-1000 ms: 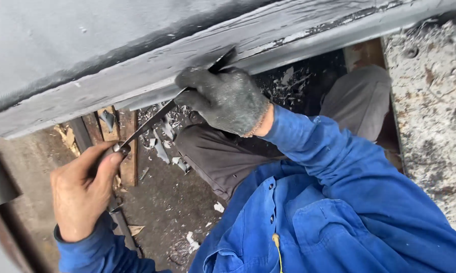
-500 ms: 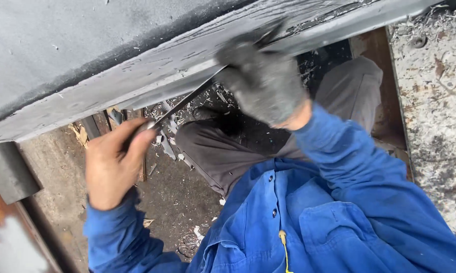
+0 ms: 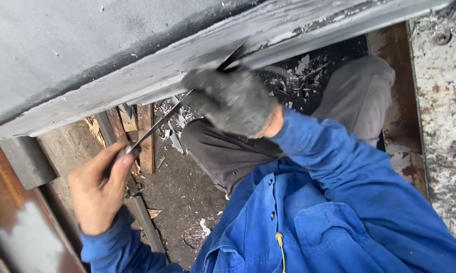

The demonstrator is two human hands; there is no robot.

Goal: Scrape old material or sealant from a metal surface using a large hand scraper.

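A long thin metal blade [image 3: 159, 121] runs diagonally under the painted grey edge [image 3: 137, 81] of a big slanted grey panel. My bare left hand [image 3: 99, 189] grips the blade's lower end at the lower left. My right hand [image 3: 233, 101], in a dark grey glove, clasps the blade's upper end and presses it against the grey edge; the blade tip [image 3: 232, 56] sticks out just above the glove. Both sleeves are blue.
Grey paint flakes [image 3: 175, 141] and wood scraps [image 3: 146, 136] litter the dark ground below. My knees in grey trousers [image 3: 359, 91] are bent under the panel. A rusty, flaking metal surface [image 3: 443, 111] rises at the right; a rusty brown plate [image 3: 15, 222] lies at the lower left.
Both hands slid the blade right along the grey edge, then came part of the way back to the left, keeping their grip.
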